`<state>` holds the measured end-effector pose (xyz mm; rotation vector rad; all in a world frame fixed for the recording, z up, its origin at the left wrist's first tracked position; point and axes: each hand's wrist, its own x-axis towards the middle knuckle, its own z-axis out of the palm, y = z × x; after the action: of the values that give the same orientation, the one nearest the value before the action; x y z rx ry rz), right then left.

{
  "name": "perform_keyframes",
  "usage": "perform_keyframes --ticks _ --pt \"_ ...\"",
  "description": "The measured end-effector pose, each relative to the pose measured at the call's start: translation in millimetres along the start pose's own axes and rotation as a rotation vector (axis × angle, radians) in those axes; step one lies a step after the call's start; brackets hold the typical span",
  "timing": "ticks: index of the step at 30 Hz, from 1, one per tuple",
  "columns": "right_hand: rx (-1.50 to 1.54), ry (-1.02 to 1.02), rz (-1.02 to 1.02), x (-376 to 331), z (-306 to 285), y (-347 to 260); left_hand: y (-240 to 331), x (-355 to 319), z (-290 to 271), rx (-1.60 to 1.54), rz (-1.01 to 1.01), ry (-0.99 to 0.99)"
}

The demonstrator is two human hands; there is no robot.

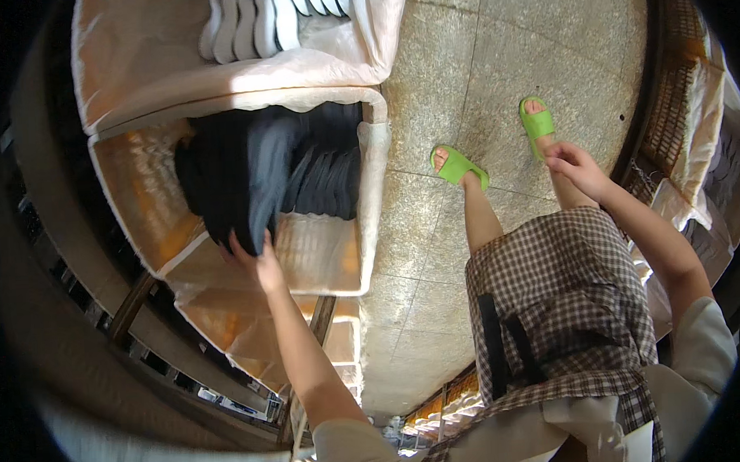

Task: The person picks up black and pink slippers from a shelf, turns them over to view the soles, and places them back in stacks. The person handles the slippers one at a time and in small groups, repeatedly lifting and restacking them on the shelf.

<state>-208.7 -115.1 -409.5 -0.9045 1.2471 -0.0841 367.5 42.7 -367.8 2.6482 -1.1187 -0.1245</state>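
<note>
My left hand reaches into a lined basket and grips the lower end of some black shoe soles. Thumb and fingers sit on either side of them; how many it holds I cannot tell. More black soles stand in a tight row beside them, on the basket's right side. Over the floor, in front of my leg, hangs my right hand. Its fingers are curled in toward the thumb, with nothing visible between them.
The basket has a pale cloth lining over its rim. Beyond it, another lined basket holds white soles. Further lined baskets continue nearer to me. Along the right stand orange crates with draped cloth. My green slippers are on the speckled floor.
</note>
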Motion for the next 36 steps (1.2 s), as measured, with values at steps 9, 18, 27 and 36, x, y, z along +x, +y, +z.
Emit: perform_keyframes --ticks 9,18,27,36 --pt "-0.107 0.233 0.447 -0.2 -28.7 111.6 -28.6 29.4 156.6 0.150 0.381 -0.076" --pt "0.172 0.071 0.297 8.0 48.9 138.9 14.5 27.4 171.9 0.301 0.234 -0.156" --pt "0.132 -0.052 0.120 -13.9 95.0 105.6 95.5 -40.4 120.0 -0.119 0.108 -0.016" --pt "-0.325 0.053 -0.231 -93.2 70.0 66.5 172.5 -261.5 -29.5 -0.167 0.560 -0.622"
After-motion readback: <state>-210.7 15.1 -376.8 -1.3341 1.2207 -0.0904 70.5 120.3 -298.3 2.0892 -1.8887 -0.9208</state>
